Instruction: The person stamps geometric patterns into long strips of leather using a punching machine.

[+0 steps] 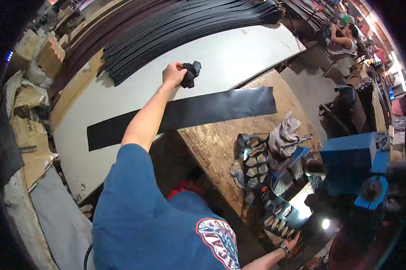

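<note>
My left hand [174, 75] is out over the white table [239, 56], its fingers closed on a small pile of black cut pieces [190, 75]. Below it a long black strip [216, 107] lies across the white table and the worn wooden table [207, 139]. At the lower right, my right hand [293, 242] is by the machine's lit work area, beside a black sheet with cut-out holes [281, 222]. Its fingers are partly hidden in shadow, and what they touch is unclear.
Stacked black strips [189, 31] line the back of the white table. A blue machine [349, 153] stands at the right. A crumpled grey cloth [284, 135] and scrap sheet [255, 162] lie near it. Another person [343, 42] sits at the upper right.
</note>
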A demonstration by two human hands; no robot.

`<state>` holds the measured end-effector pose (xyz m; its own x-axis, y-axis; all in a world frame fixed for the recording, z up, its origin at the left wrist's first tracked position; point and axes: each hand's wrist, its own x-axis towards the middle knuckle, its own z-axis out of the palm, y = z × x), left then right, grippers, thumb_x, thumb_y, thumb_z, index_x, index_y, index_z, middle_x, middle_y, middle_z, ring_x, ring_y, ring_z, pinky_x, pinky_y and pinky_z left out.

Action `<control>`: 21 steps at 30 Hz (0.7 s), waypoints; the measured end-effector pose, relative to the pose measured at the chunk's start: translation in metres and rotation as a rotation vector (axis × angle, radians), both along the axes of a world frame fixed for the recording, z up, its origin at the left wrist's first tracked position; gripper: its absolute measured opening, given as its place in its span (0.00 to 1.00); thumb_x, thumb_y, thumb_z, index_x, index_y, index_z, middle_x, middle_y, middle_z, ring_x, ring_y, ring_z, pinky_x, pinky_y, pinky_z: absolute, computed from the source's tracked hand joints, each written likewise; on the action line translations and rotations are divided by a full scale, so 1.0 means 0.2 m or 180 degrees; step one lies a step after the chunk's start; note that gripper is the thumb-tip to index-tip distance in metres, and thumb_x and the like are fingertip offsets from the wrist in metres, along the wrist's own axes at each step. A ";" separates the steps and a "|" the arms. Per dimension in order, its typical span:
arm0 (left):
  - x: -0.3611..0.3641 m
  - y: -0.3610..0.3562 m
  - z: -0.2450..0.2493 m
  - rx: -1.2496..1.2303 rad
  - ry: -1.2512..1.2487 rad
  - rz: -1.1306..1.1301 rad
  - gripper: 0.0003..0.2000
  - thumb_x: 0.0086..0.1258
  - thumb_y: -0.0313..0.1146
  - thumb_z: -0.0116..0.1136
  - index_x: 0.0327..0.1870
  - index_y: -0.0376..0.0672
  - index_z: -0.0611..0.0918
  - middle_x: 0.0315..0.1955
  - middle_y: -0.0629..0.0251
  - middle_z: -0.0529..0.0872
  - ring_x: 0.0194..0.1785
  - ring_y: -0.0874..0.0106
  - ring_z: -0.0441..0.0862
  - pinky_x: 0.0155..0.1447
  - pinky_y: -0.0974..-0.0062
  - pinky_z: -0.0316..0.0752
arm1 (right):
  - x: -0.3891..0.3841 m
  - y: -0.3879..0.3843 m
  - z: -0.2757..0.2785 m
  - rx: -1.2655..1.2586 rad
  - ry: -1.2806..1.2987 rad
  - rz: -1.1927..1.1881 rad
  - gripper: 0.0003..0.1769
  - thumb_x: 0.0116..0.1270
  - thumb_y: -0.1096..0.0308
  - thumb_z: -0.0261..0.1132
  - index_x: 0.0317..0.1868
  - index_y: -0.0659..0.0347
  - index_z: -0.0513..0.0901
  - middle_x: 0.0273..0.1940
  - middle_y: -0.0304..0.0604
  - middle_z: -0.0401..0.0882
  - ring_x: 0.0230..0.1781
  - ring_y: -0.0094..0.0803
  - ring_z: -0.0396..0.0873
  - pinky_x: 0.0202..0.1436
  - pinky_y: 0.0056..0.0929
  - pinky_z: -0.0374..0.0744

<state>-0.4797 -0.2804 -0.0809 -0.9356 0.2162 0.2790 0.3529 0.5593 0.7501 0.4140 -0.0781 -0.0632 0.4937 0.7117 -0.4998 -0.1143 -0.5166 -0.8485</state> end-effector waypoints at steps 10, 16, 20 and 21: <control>1.89 0.32 0.35 0.1091 -0.0139 -0.3960 0.23 0.59 0.47 0.71 0.48 0.40 0.82 0.55 0.50 0.80 0.62 0.50 0.75 0.65 0.54 0.70 | 0.46 0.11 -0.18 0.0428 0.1231 0.0097 0.28 0.67 0.49 0.67 0.60 0.59 0.80 0.62 0.44 0.78 0.61 0.39 0.75 0.66 0.42 0.71; 2.38 0.46 0.36 0.1018 0.0468 -0.3925 0.30 0.57 0.57 0.67 0.49 0.40 0.80 0.46 0.53 0.81 0.52 0.52 0.77 0.60 0.54 0.72 | 0.00 -0.11 0.21 0.1204 0.2332 -0.0177 0.25 0.64 0.64 0.67 0.54 0.75 0.75 0.54 0.58 0.78 0.53 0.52 0.77 0.58 0.53 0.78; 2.52 0.49 0.34 0.0491 0.0805 -0.3621 0.21 0.48 0.42 0.78 0.40 0.42 0.83 0.49 0.57 0.80 0.55 0.55 0.75 0.60 0.60 0.71 | -0.12 -0.14 0.24 0.1150 0.2706 -0.0601 0.23 0.65 0.56 0.71 0.48 0.66 0.76 0.42 0.50 0.80 0.40 0.39 0.79 0.45 0.40 0.81; 2.54 0.50 0.34 0.0587 0.0899 -0.3580 0.19 0.49 0.39 0.78 0.37 0.42 0.82 0.48 0.58 0.79 0.54 0.55 0.74 0.59 0.61 0.71 | -0.18 -0.18 0.32 0.0931 0.2681 -0.0707 0.23 0.65 0.56 0.71 0.48 0.66 0.77 0.41 0.49 0.81 0.39 0.38 0.80 0.44 0.38 0.82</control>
